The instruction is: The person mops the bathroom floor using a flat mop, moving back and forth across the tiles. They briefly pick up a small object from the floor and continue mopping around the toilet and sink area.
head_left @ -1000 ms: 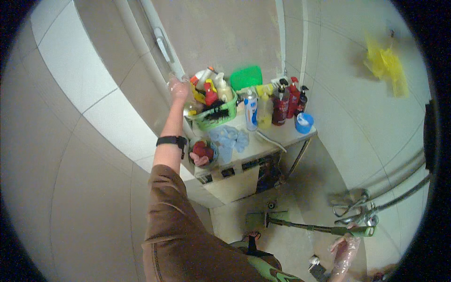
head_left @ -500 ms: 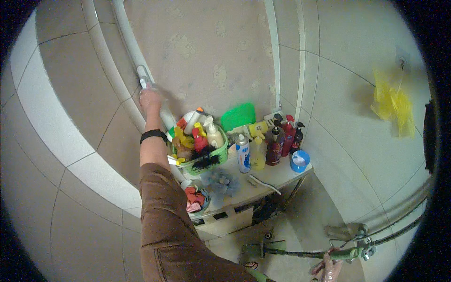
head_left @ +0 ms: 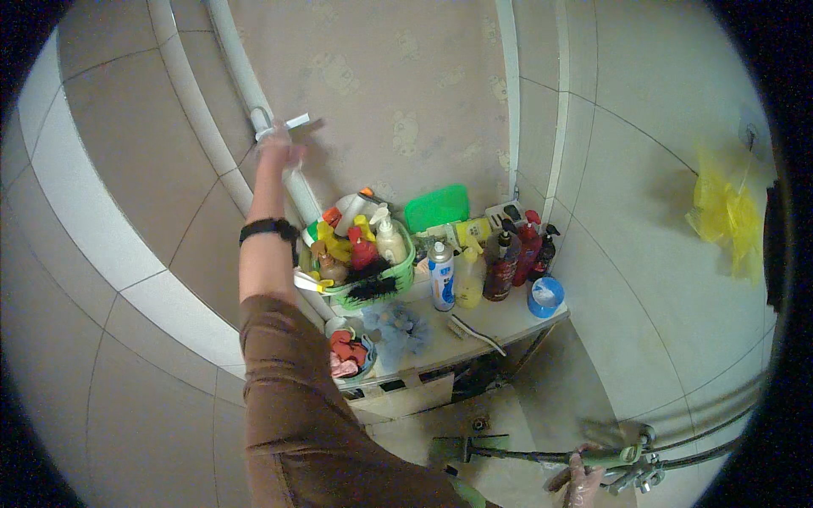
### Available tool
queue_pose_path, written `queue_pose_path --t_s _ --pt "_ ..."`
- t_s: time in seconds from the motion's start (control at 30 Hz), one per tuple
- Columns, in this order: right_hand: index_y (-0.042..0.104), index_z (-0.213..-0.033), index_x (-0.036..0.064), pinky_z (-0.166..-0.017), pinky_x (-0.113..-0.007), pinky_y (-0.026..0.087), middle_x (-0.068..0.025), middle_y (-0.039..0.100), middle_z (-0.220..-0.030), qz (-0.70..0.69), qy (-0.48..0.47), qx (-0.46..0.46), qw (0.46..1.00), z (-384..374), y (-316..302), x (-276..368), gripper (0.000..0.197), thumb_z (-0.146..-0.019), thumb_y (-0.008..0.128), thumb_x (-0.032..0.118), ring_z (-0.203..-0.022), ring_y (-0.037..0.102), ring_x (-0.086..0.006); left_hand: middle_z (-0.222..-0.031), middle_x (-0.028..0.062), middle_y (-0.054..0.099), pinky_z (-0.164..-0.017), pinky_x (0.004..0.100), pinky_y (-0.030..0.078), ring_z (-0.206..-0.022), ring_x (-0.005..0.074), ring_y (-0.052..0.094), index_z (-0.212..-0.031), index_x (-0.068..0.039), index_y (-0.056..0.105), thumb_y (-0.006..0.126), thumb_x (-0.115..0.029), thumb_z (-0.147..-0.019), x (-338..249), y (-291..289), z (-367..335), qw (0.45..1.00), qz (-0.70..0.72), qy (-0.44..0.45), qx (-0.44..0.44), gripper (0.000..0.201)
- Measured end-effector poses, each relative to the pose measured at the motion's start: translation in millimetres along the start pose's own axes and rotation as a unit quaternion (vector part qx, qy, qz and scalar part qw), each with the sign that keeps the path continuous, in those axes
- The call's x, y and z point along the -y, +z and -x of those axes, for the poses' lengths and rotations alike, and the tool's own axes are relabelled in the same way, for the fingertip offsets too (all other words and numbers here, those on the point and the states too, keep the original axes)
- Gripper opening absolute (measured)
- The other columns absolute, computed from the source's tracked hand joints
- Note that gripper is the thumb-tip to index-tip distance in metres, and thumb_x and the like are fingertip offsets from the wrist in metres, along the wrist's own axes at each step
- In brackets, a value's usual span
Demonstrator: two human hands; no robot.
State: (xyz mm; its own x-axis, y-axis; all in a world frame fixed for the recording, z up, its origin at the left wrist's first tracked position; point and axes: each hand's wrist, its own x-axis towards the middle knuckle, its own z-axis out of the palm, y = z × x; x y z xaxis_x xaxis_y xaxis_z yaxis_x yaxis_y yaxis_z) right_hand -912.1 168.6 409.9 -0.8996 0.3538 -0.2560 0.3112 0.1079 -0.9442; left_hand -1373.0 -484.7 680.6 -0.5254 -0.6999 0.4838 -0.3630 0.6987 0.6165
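Note:
My left hand (head_left: 278,146), in a clear thin glove with a dark band on the wrist, is stretched up to the frame of a frosted pane. Its fingers are closed round the base of a white window handle (head_left: 296,121), whose lever sticks out to the right. At the lower right, my right hand (head_left: 583,484), also in a clear glove, grips the long handle of a squeegee (head_left: 521,455). The flat dark head of that tool points left, and its green end lies beside metal taps.
Below the pane, a cabinet top (head_left: 440,351) carries a green basket (head_left: 377,298) of bottles, a spray can (head_left: 441,275), pump bottles (head_left: 503,267), a blue tub (head_left: 545,296), a brush (head_left: 476,333) and a bath puff (head_left: 396,328). A yellow bag (head_left: 724,207) hangs on the right wall.
The window handle's lever has swung out to the right, and my left hand has shifted slightly up with it. My right hand still holds the squeegee, a little further left.

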Motion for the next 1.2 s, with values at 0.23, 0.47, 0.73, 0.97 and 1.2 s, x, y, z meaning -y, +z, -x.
queue_pose_path --t_s 0.23,0.47,0.73,0.97,1.2 --pt "0.056 -0.062 0.0021 -0.048 -0.034 0.040 -0.0085 0.057 -0.054 -0.031 0.023 0.013 0.999 -6 2 20 0.039 -0.094 0.062 0.023 -0.048 0.053 -0.0179 -0.097 0.0187 0.068 -0.084 0.0473 0.050 -0.093 0.0348 0.066 -0.108 -0.006 0.064 0.055 -0.051 -0.090 -16 -43 59 0.887 -0.223 0.368 -0.167 0.049" --pt "0.057 -0.066 0.0018 -0.046 -0.031 0.040 -0.0094 0.058 -0.055 -0.071 0.024 0.004 0.997 -9 30 27 0.035 -0.092 0.065 0.024 -0.047 0.054 -0.0191 -0.090 0.0187 0.068 -0.073 0.0443 0.053 -0.082 0.0356 0.067 -0.101 -0.005 0.062 0.050 -0.037 -0.096 -19 -18 28 0.844 -0.308 0.423 -0.116 0.035" --pt "0.059 -0.065 0.0013 -0.049 -0.035 0.043 -0.0094 0.058 -0.054 -0.040 0.022 0.016 0.999 -36 73 37 0.039 -0.092 0.065 0.029 -0.047 0.055 -0.0203 -0.112 0.0163 0.063 -0.089 0.0417 0.051 -0.104 0.0318 0.062 -0.123 0.000 0.056 0.054 -0.013 -0.090 -23 -15 -47 0.921 -0.062 0.222 -0.315 0.035" --pt "0.049 -0.103 0.0003 -0.040 -0.032 0.043 -0.0107 0.057 -0.075 -0.105 0.033 -0.011 0.994 -32 89 30 0.026 -0.091 0.062 0.019 -0.043 0.053 -0.0203 -0.133 0.0151 0.055 -0.105 0.0414 0.039 -0.131 0.0274 0.044 -0.122 -0.002 0.058 0.059 -0.025 -0.086 -26 -22 -43 0.762 -0.384 0.292 -0.433 0.043" --pt "0.049 -0.111 0.0029 -0.039 -0.031 0.045 -0.0099 0.058 -0.087 -0.112 0.061 0.031 0.991 -30 80 19 0.025 -0.090 0.062 0.008 -0.047 0.054 -0.0186 -0.120 0.0148 0.065 -0.086 0.0443 0.053 -0.108 0.0309 0.064 -0.110 -0.009 0.069 0.051 -0.024 -0.089 -67 -77 -48 0.854 -0.451 0.254 -0.043 0.031"
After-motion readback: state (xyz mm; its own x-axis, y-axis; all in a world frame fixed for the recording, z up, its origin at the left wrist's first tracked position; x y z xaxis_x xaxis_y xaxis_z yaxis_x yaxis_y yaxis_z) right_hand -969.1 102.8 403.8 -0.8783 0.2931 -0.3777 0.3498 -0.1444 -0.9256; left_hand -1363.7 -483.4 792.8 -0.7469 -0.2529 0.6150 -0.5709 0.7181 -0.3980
